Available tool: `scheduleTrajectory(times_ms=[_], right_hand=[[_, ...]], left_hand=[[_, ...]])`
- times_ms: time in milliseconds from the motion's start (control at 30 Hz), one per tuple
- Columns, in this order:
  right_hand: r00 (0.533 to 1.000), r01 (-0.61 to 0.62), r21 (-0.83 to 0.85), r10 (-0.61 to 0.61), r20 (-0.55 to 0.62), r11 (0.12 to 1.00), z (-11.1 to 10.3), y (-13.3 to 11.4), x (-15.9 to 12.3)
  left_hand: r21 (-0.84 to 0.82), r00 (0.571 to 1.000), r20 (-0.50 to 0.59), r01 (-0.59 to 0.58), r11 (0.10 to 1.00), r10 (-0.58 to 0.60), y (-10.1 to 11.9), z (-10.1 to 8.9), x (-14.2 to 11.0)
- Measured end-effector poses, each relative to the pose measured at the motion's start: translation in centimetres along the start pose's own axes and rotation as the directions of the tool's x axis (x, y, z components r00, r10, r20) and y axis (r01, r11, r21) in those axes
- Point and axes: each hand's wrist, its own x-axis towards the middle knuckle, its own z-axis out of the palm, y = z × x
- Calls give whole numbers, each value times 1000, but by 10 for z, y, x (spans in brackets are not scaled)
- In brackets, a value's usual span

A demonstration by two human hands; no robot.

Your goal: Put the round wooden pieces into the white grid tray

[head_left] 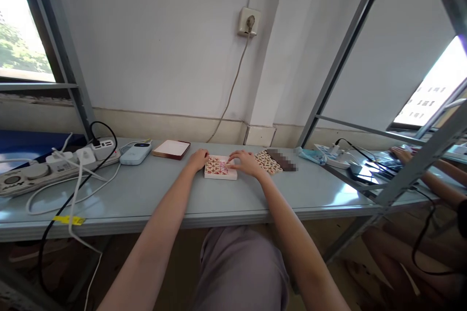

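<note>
A shallow white box (221,176) lies on the grey desk in front of me, with small pale pieces marked in red inside it. My left hand (199,160) grips the box at its far left corner, fingers curled against the side. Over the right half of the box is my right hand (245,162), its fingers stretched apart and the tips at the pieces. Whether those tips pinch a piece is too small to tell. Just right of that hand is a patch of cream pieces with dark marks (268,162), beside a brown, blurred-out item (284,159).
Left on the grey desk (146,199) are a box lid (171,148), a pale blue device (135,153) and a power strip (54,170) with tangled cables. Blue plastic wrapping (312,155) lies to the right. Metal posts frame the desk; another person's arms (434,180) show beyond.
</note>
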Motion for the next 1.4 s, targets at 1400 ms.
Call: scheduleTrajectory(times_ms=[1400], right_hand=[[948,182,91,-200,249,979,-13,-11,-4]], left_hand=[[-62,1000,-16,-6,998,5,-5,4,3]])
